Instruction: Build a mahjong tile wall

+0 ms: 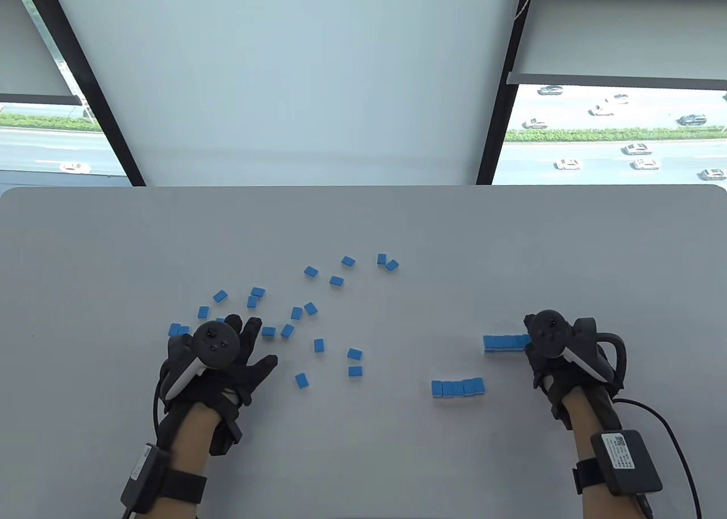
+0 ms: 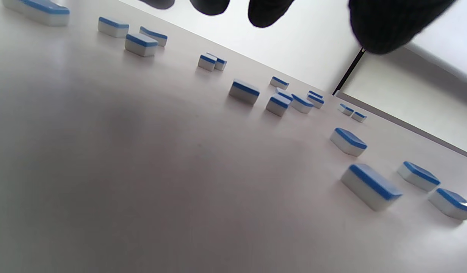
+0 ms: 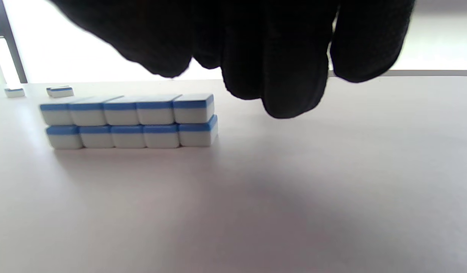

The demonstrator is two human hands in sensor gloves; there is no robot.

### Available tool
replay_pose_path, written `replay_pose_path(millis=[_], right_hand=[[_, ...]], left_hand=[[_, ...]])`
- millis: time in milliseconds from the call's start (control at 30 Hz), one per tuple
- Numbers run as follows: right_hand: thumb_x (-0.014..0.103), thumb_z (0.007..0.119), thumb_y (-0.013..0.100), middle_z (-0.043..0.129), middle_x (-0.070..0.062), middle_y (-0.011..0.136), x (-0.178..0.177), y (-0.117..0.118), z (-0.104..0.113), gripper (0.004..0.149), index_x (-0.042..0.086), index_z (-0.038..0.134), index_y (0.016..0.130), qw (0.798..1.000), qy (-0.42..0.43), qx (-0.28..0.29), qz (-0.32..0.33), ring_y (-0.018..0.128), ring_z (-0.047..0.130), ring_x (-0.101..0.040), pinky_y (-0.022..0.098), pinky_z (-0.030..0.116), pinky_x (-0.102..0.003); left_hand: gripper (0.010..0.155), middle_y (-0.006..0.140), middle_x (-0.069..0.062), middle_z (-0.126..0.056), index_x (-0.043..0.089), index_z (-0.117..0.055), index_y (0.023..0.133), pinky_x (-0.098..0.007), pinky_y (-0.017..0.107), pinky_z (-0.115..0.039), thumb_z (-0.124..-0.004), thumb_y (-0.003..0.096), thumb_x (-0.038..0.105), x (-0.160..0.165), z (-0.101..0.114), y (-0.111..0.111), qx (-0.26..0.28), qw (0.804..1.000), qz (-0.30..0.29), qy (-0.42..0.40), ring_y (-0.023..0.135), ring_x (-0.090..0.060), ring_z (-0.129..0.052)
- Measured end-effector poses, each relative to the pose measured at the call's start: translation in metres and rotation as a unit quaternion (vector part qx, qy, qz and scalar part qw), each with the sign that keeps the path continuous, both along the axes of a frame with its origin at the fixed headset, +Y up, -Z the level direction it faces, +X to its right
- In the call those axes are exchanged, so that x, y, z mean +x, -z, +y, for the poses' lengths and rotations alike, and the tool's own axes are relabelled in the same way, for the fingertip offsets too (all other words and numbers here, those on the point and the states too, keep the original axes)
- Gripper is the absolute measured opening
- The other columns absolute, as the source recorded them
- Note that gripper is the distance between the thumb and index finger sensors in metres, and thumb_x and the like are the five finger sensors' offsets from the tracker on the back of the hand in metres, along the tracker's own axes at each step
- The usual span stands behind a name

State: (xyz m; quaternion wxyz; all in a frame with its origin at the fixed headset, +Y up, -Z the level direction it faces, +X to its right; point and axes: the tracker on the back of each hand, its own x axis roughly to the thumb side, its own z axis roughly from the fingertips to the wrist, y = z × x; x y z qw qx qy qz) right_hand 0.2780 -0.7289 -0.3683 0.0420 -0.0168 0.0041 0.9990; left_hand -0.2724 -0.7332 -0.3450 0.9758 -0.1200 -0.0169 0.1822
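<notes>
Several loose blue-backed mahjong tiles (image 1: 310,308) lie face down across the table's left middle. My left hand (image 1: 250,337) hovers flat over their near edge with its fingers spread and holds nothing; its fingertips (image 2: 269,13) hang above the tiles (image 2: 244,91). A two-layer wall (image 3: 131,120) of tiles stands at the right, also seen as the wall (image 1: 504,343) in the table view. My right hand (image 1: 537,343) sits just right of its end, fingers (image 3: 290,76) hanging above the table, apart from the wall and empty. A single short row (image 1: 457,387) lies nearer me.
Two joined tiles (image 1: 178,330) lie just left of my left hand. The white table (image 1: 363,462) has bare surface at the front and far left. Windows and blinds stand beyond its far edge (image 1: 363,188).
</notes>
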Motion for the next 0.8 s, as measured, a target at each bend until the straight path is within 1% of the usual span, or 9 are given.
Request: replay_pose_path(millis=[133,233,300,333,400,533,667,700,800], right_hand=[[0.041,0.076,0.044,0.085,-0.010,0.087,0.002,-0.006,0.014,0.054,0.020,0.073,0.094,0.999,0.031,0.014,-0.012,0.061,0.098,-0.034,0.056,0.075,-0.057],[0.044,0.073,0.045,0.085,-0.011,0.090,0.000,-0.014,0.030,0.055,0.020,0.073,0.095,0.999,0.043,0.016,-0.021,0.066,0.097,-0.037,0.058,0.073,-0.058],[0.046,0.072,0.046,0.078,-0.012,0.096,-0.005,-0.021,0.036,0.057,0.021,0.070,0.097,0.998,0.056,0.004,-0.020,0.074,0.091,-0.039,0.059,0.071,-0.059],[0.049,0.070,0.047,0.070,-0.011,0.102,-0.006,-0.024,0.038,0.060,0.023,0.065,0.101,0.998,0.059,-0.002,-0.022,0.082,0.085,-0.040,0.062,0.067,-0.060],[0.051,0.069,0.047,0.063,-0.010,0.106,-0.011,-0.032,0.040,0.063,0.025,0.059,0.103,0.997,0.069,-0.003,-0.029,0.089,0.077,-0.042,0.065,0.062,-0.061],[0.055,0.067,0.047,0.058,-0.007,0.110,-0.016,-0.041,0.035,0.066,0.027,0.055,0.106,0.997,0.070,-0.011,-0.031,0.097,0.067,-0.041,0.068,0.056,-0.063],[0.062,0.066,0.046,0.054,-0.004,0.113,-0.019,-0.043,0.018,0.071,0.030,0.050,0.107,0.997,0.064,-0.031,-0.033,0.102,0.056,-0.040,0.070,0.048,-0.063],[0.064,0.065,0.045,0.049,-0.004,0.114,-0.019,-0.043,0.011,0.073,0.031,0.048,0.108,0.997,0.059,-0.046,-0.037,0.103,0.050,-0.040,0.071,0.043,-0.064],[0.068,0.063,0.045,0.035,-0.002,0.117,-0.017,-0.041,-0.001,0.078,0.034,0.035,0.109,0.995,0.056,-0.075,-0.040,0.105,0.031,-0.040,0.070,0.028,-0.066]], left_hand=[[0.083,0.121,-0.006,-0.033,0.034,-0.041,0.113,-0.074,0.067,-0.023,-0.067,0.0419,0.069,0.002,0.002,-0.001,0.004,1.000,-0.004,0.002,0.107,-0.048,-0.033],[0.083,0.121,-0.006,-0.033,0.034,-0.041,0.113,-0.074,0.066,-0.023,-0.067,0.0419,0.068,0.003,0.002,0.000,0.007,1.000,-0.006,-0.001,0.107,-0.049,-0.033],[0.083,0.121,-0.006,-0.033,0.034,-0.041,0.113,-0.074,0.067,-0.023,-0.067,0.0419,0.068,0.004,0.002,0.000,0.009,1.000,-0.009,-0.001,0.107,-0.049,-0.033],[0.083,0.121,-0.006,-0.033,0.034,-0.041,0.113,-0.074,0.066,-0.023,-0.067,0.0420,0.068,0.004,0.002,0.000,0.010,1.000,-0.010,-0.001,0.107,-0.048,-0.033],[0.083,0.121,-0.006,-0.032,0.034,-0.041,0.113,-0.074,0.067,-0.023,-0.067,0.0420,0.068,0.005,0.002,0.000,0.010,1.000,-0.013,-0.002,0.107,-0.048,-0.033],[0.082,0.121,-0.006,-0.033,0.034,-0.042,0.113,-0.074,0.067,-0.023,-0.067,0.0421,0.068,0.005,0.000,0.001,0.011,1.000,-0.015,-0.002,0.107,-0.048,-0.033],[0.082,0.121,-0.006,-0.034,0.034,-0.043,0.112,-0.074,0.067,-0.023,-0.067,0.0417,0.068,0.004,-0.002,0.004,0.012,1.000,-0.010,-0.004,0.107,-0.048,-0.033],[0.082,0.121,-0.006,-0.034,0.033,-0.043,0.112,-0.074,0.067,-0.024,-0.068,0.0417,0.068,0.004,-0.002,0.004,0.014,1.000,-0.009,-0.006,0.107,-0.048,-0.034],[0.082,0.120,-0.006,-0.036,0.033,-0.044,0.112,-0.074,0.067,-0.024,-0.068,0.0415,0.068,0.002,-0.005,0.006,0.015,1.000,-0.005,-0.010,0.107,-0.048,-0.035]])
